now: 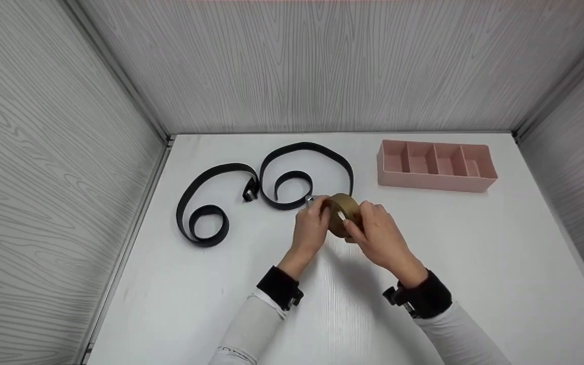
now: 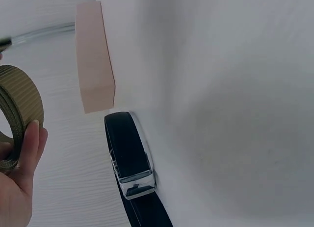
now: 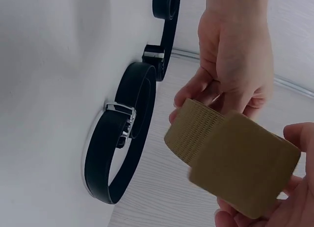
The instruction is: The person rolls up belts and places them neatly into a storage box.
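Both hands hold a coiled khaki webbing belt (image 1: 343, 201) above the middle of the table. My left hand (image 1: 311, 226) grips the coil from its left side, fingers against the ribbed webbing. Around the other side, my right hand (image 1: 380, 235) holds the belt by its square khaki buckle (image 3: 245, 165), thumb towards the coil's centre. Just beyond the left hand lies a loosely looped black belt (image 1: 305, 146) with a silver buckle (image 3: 121, 109). Further left rests a second black belt (image 1: 211, 241), its end curled into a smaller ring.
A pink box (image 1: 429, 181) divided into several compartments stands at the back right of the white table (image 1: 180, 304). Grey wood-grain panels (image 1: 292, 66) enclose the back and both sides.
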{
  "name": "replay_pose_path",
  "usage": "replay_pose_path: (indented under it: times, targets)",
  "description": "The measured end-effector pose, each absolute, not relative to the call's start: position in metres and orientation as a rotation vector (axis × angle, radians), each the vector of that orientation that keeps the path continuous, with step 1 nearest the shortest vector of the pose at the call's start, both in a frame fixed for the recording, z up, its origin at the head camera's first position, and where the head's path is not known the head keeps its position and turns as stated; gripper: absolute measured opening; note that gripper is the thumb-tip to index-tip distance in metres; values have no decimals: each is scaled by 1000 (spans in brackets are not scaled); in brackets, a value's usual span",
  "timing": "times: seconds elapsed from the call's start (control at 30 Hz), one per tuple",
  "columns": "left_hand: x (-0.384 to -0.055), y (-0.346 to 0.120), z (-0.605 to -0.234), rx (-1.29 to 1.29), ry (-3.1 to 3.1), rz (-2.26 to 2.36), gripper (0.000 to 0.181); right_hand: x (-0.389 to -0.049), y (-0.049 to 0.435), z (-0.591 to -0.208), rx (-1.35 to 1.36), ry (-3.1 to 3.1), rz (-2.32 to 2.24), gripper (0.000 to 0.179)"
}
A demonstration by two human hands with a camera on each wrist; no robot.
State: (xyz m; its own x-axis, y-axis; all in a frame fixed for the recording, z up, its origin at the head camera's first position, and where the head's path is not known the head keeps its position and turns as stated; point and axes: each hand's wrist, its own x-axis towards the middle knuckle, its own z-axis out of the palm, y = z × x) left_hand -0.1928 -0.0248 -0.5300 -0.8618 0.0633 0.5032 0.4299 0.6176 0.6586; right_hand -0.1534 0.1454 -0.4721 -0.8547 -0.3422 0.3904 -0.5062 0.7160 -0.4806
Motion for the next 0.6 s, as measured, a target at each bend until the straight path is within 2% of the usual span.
replay_pose_path:
  times: [0.23, 0.43, 0.6]
  targets:
    - [-196, -29, -527, -656, -2325, -821, 20, -154, 154, -459, 634, -2769, 776, 21]
    - [-193, -27, -525, -793, -2280, -684, 22, -158, 158, -451, 704, -2868, 813, 50]
    - [-194, -24, -525, -792, -2324, -700, 21, -162, 161, -449, 706, -2882, 849, 45]
